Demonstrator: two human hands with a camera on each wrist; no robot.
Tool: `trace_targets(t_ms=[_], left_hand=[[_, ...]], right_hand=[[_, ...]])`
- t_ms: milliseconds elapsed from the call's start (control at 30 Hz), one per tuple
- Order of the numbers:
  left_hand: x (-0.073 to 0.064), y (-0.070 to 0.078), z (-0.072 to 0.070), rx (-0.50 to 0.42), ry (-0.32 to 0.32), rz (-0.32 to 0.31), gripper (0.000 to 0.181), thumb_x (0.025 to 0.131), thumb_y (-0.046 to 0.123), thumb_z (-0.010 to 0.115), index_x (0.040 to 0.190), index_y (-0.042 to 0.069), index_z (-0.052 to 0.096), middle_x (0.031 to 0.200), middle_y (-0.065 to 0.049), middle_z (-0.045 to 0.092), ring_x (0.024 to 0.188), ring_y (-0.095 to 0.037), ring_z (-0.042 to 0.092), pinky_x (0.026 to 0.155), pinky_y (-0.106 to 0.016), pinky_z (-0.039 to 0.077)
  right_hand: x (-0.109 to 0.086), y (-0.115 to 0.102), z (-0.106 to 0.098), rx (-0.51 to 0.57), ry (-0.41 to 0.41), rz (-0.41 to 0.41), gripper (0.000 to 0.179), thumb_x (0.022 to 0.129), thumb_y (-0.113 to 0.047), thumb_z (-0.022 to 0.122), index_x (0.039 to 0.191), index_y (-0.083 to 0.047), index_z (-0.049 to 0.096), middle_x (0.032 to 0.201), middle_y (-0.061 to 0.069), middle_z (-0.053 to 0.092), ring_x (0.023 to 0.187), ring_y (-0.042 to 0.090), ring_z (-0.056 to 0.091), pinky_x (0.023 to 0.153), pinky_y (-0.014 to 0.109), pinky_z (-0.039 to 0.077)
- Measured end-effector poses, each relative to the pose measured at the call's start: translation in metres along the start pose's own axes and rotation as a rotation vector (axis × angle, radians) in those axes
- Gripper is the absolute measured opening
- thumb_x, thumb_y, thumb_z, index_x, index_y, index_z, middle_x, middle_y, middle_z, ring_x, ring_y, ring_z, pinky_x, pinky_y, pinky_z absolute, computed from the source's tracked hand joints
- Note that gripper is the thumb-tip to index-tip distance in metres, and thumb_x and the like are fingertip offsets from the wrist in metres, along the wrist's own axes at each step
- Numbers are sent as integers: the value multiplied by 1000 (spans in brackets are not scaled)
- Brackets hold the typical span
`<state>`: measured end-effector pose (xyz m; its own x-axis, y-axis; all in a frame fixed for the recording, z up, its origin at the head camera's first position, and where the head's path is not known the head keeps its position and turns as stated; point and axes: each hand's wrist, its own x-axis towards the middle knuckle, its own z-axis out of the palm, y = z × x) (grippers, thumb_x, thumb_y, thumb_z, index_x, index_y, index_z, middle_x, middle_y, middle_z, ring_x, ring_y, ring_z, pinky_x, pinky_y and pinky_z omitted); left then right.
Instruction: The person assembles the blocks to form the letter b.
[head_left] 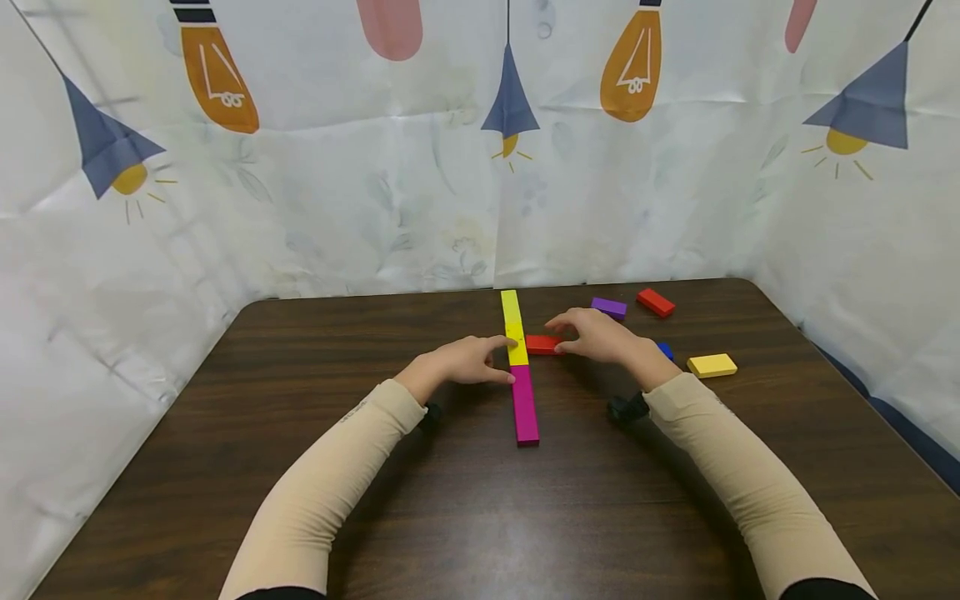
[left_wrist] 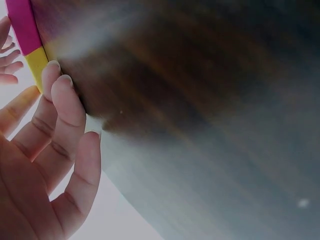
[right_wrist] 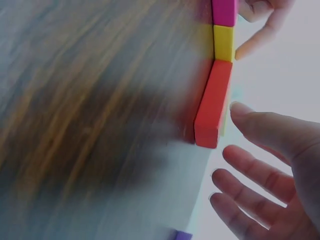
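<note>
A yellow strip (head_left: 512,308) and a magenta strip (head_left: 526,408) lie end to end in a line running away from me. From the yellow strip's right side a short red block (head_left: 542,344) juts out. My left hand (head_left: 465,360) has its index fingertip on the yellow strip and its thumb tip right at the magenta strip's left edge; its other fingers bend loosely. Over the red block's outer end is my right hand (head_left: 596,335), fingers spread and slightly bent. In the right wrist view a gap shows between its fingers and the red block (right_wrist: 212,105).
Right of the line lie a purple block (head_left: 609,307), another red block (head_left: 656,302), a blue block (head_left: 665,350) partly hidden by the right wrist, and a pale yellow block (head_left: 712,365). A printed curtain (head_left: 337,192) hangs behind the dark wooden table (head_left: 315,325).
</note>
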<state>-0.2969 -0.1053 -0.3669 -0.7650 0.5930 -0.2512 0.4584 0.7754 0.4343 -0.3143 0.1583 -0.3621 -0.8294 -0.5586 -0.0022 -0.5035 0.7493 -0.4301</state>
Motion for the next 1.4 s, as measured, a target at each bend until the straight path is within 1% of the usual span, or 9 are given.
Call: trace_targets(t_ms=[233,367,633,733,900,1033,1167,1400], left_hand=[[0,0,1,4,3,-9,70,97,42,70,156,16,42,112,-9,65,99,-21,60,89,-39,50],[-1,0,0,4,4,-8,70,97,42,70,156,16,42,110,-9,64,98,-21,59,87,-38,49],[-2,2,-2,14,2,6,70,97,41,71,156,16,42,104,-7,63,93,-21,58,84,-37,49],[-2,1,-2,15,-3,6,70,97,41,71,156,16,42,102,-7,62,91,-20,57,82,-36,49],[-2,2,-1,19,-6,2,69,97,41,71,156,16,42,102,-6,62,91,-20,57,81,-35,48],[-2,3,-1,17,-7,-1,70,97,41,71,156,16,43,101,-6,62,90,-20,57,81,-35,48],[-1,2,-1,16,-7,-1,69,97,41,71,155,16,43,100,-6,62,90,-20,57,80,-35,48],[-1,1,-1,16,-11,7,69,97,40,70,156,15,42,99,-6,62,88,-19,57,79,-34,48]], right_hand=[[-8,3,-5,-3,19,-11,43,95,-13,75,134,0,65,127,17,66,116,33,62,99,49,49],[-14,6,-9,8,29,-13,43,95,-12,75,135,0,65,129,16,66,116,32,62,100,49,48],[-33,16,-22,16,101,-54,43,94,-10,75,134,2,65,124,19,67,107,32,63,92,50,51],[-40,21,-27,36,110,-57,42,95,-9,74,134,3,64,125,20,66,107,33,64,92,52,51],[-53,30,-33,68,102,-54,40,97,-8,71,134,4,63,127,21,66,108,32,64,93,53,50],[-65,41,-37,68,88,-57,38,97,-7,71,132,4,65,128,20,65,111,34,63,92,52,51],[-74,53,-38,46,53,-57,38,95,-6,73,132,3,65,129,20,65,116,37,63,94,54,51],[-84,69,-38,-18,7,-40,39,93,-5,75,130,3,66,126,21,67,118,40,62,98,56,48]])
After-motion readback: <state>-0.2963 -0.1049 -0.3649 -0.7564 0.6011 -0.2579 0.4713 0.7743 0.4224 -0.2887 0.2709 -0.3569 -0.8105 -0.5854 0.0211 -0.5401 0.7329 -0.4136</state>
